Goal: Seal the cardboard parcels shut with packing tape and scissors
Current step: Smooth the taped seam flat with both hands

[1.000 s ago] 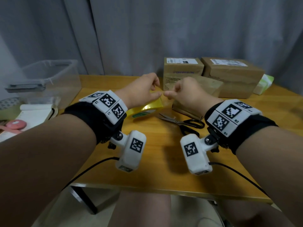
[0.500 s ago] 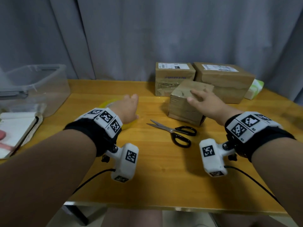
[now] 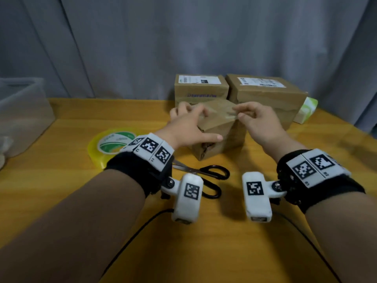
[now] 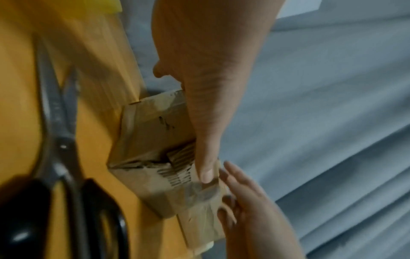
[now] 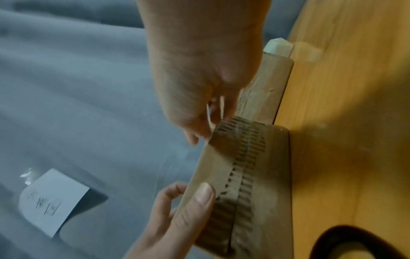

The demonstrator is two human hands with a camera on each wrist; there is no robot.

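A yellow-orange wooden table (image 3: 61,201) is seen backed by a grey pleated curtain (image 3: 142,37). At the far left edge a clear plastic storage tub (image 3: 22,111) is placed; its contents cannot be made out. Two larger brown cardboard parcels with white labels (image 3: 201,86) (image 3: 265,92) are lined up at the back, a pale green-and-white pack (image 3: 308,109) tucked just beside the right one.

In front of them the small brown cardboard box (image 3: 218,127) is set at an angle (its near corrugated edge looks torn). It is gripped by the left hand (image 3: 187,127), fingers draped over the top and thumb (image 4: 205,168) pressed down the near face. A strip of clear packing tape (image 3: 230,116) is pinched by the right hand (image 3: 257,123) between thumb and fingertips, above the box's top right edge.

A roll of yellowish clear packing tape with a green-and-white core label (image 3: 111,144) is laid flat to the left, near the left wrist. Black-handled steel scissors (image 3: 206,172) are left on the table just in front of the box, blades closed.
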